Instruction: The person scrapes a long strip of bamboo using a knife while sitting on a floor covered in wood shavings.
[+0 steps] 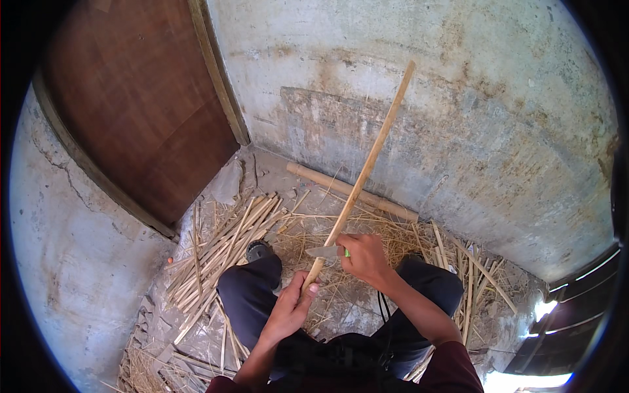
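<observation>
A long, pale bamboo strip slants up and away from my lap toward the wall. Its near end is gripped by my left hand, thumb lying along the strip. My right hand is closed round the green handle of a knife. The blade points left and lies across the strip, a little beyond my left hand. Most of the handle is hidden in my right fist. Whether the edge is biting into the strip I cannot tell.
Split bamboo strips lie heaped on the floor at left, and more strips at right. A thick bamboo pole lies along the foot of the stained wall. Shavings cover the floor between my feet. A brown door stands at far left.
</observation>
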Tool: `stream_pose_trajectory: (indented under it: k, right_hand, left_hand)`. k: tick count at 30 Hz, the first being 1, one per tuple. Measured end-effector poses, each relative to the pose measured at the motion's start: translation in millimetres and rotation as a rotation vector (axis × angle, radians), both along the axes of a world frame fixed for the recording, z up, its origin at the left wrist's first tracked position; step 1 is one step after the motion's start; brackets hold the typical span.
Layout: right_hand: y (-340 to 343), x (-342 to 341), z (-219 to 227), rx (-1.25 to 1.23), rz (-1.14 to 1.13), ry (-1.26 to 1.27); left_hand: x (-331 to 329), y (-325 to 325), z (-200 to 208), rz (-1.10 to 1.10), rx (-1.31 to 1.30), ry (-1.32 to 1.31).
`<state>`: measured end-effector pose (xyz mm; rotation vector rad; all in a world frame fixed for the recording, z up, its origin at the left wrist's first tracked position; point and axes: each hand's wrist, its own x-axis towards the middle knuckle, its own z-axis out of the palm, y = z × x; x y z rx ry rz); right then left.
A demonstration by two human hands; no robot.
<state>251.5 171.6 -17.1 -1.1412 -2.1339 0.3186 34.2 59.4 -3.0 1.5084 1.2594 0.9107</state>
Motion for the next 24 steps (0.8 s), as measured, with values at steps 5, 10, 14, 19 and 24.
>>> stream_pose_trajectory:
  k: [5,10,14,19,24]
  right_hand:
    - [2,2,-1,-0.027,-0.014,-0.025]
    - [12,15,-2,0.006,-0.064,0.071]
    - [21,21,7,-0.149,-0.052,0.346]
    - [28,31,8,-0.234,-0.054,0.527]
    - [23,28,10,-0.247,0.003,0.405]
  left_hand:
    - [6,-4,9,0.048,-0.031,0.007]
    - [-5,-1,5,-0.021,-0.12,-0.167]
    - [-12,2,0,-0.067,-0.2,-0.249]
    - [-15,7,1,-0.071,-0.253,-0.311]
    - [-17,11,7,-0.11,-0.471,-0.474]
